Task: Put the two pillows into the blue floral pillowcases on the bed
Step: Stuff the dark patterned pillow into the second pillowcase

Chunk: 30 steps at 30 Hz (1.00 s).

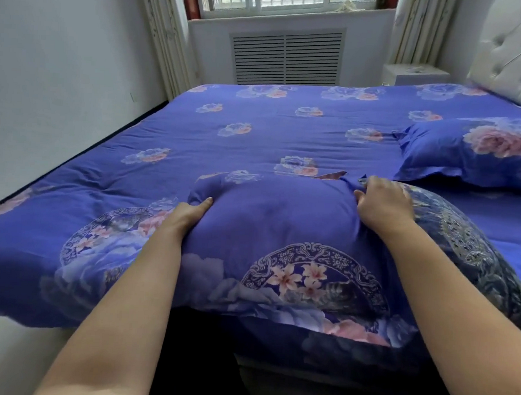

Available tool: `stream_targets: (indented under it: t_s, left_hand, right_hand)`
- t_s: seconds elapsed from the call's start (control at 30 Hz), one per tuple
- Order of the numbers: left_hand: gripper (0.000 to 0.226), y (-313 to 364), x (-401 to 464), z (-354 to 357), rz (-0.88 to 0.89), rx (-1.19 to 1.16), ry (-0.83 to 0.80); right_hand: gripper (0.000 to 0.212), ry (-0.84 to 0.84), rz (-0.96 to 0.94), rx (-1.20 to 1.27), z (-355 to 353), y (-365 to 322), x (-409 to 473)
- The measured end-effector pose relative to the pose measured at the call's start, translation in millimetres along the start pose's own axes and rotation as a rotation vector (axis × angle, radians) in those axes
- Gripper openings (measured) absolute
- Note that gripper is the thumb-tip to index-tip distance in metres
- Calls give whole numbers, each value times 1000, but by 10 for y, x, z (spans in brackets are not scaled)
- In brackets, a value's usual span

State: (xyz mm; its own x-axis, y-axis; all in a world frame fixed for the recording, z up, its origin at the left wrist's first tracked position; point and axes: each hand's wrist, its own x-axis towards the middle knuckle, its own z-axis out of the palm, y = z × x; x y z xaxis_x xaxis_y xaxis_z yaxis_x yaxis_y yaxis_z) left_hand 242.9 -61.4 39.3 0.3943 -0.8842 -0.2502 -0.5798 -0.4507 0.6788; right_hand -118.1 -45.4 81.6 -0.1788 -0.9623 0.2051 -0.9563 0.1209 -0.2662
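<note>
A pillow in a blue floral pillowcase (281, 237) lies plump at the bed's near edge in front of me. My left hand (189, 213) grips its left side, thumb on top and fingers tucked under the fabric. My right hand (382, 203) pinches a bunched fold of the case at its far right corner, where a small flap of the opening sticks up. A second pillow in a matching blue floral case (472, 157) lies flat near the headboard at the right.
The bed carries a blue floral quilt (257, 127). A tufted white headboard (514, 50) stands at the right, a white nightstand (416, 74) beside it. A white wall runs along the bed's left side. A radiator cover (286, 56) sits under the window.
</note>
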Motion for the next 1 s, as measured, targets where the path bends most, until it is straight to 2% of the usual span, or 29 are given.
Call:
stream_targets:
  t_s: [0.07, 0.13, 0.23, 0.27, 0.3, 0.33, 0.37, 0.43, 0.47, 0.57, 0.6, 0.67, 0.73, 0.87, 1.0]
  left_hand:
    - [57, 74, -14, -85, 82, -10, -46]
    - [56, 136, -82, -203, 137, -27, -106]
    - [107, 153, -258, -389, 133, 113, -216]
    - [117, 128, -346, -421, 153, 192, -219]
    - [117, 55, -403, -443, 177, 262, -203]
    - [105, -20, -474, -446, 202, 281, -198]
    - [83, -105, -538, -442, 205, 244, -215]
    - [39, -284, -624, -424, 176, 123, -229]
    - [31, -345, -606, -406, 160, 69, -197]
    - [27, -546, -537, -387, 109, -219, -98]
    - [26, -558, -514, -360, 109, -304, -66]
    - [25, -598, -479, -362, 136, -411, -26]
    - [23, -574, -448, -365, 172, -481, 11]
    - [22, -527, -375, -399, 197, -573, 51]
    - [16, -613, -270, -358, 170, -708, 43]
  right_hand:
    - [26, 83, 10, 159, 18, 2, 46]
    - [26, 103, 9, 191, -12, 17, 121]
    - [22, -17, -33, 139, -215, 16, 299]
    - [21, -132, -68, 55, -277, 26, 341]
    - [20, -270, -104, -60, -319, 36, 357]
    - [23, -383, -112, -182, -339, 37, 351]
    - [27, -439, -110, -281, -336, 23, 331]
    - [29, -413, -115, -358, -304, -69, 285]
    - [28, -347, -131, -343, -316, -161, 246]
    - [44, -213, -281, -151, -259, -742, 70]
    - [42, -214, -359, -46, -238, -961, -11]
    - [31, -298, -550, 105, -152, -1437, -191]
    - [27, -388, -659, 164, -35, -1807, -318]
    - [32, -440, -758, 55, 260, -2416, -375]
    - [47, -506, -718, -91, 474, -2764, -320]
